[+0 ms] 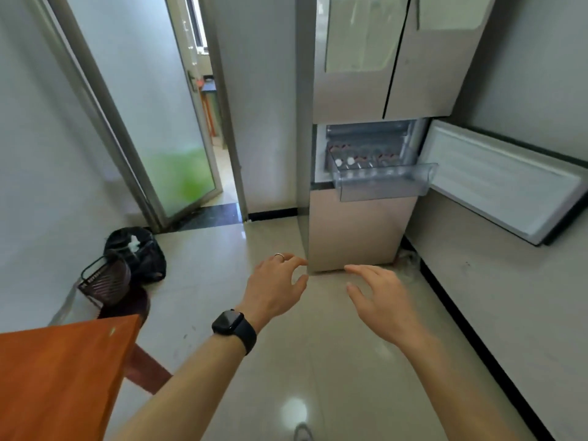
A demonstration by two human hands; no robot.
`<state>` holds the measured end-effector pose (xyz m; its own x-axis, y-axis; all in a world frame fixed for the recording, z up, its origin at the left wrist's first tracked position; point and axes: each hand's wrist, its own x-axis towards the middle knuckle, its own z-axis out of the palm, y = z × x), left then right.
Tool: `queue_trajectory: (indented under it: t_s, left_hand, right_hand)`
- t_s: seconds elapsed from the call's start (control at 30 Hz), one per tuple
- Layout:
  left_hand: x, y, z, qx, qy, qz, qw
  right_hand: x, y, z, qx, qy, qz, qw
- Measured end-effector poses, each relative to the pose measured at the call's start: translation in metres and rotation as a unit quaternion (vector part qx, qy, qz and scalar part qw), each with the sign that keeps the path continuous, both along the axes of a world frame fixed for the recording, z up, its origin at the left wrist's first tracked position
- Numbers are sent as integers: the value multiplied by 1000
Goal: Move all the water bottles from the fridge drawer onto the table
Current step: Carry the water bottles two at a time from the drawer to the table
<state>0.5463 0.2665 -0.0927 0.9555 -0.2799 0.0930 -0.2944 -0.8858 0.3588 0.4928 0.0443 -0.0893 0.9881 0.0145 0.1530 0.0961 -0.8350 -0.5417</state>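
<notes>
The fridge (356, 230) stands ahead with its middle door (499, 179) swung open to the right. A clear plastic drawer (381, 183) is pulled out of it. Several water bottles (350, 162) with white caps lie inside the drawer. The orange wooden table (60, 377) is at the lower left. My left hand (273, 288), with a ring and a black watch on the wrist, and my right hand (381, 297) are both stretched out in front of me above the floor, below the drawer. Their fingers are spread and relaxed and hold nothing.
A black bag (140, 253) and a dark wire basket (105, 278) sit on the floor at the left, behind the table. A frosted glass door (152, 122) stands ajar at the back left. A wall runs along the right.
</notes>
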Motion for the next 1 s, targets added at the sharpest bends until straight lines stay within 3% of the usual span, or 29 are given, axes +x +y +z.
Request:
queue_trajectory:
  t_s: [0.57, 0.77, 1.0]
  left_hand:
    - [323, -238, 24, 10, -2, -152, 988]
    - [415, -297, 4, -5, 10, -134, 991]
    - [500, -352, -15, -62, 68, -29, 995]
  right_hand:
    - [249, -217, 26, 16, 8, -139, 990]
    - [346, -283, 7, 41, 37, -122, 991]
    - [454, -345, -7, 44, 78, -43, 995]
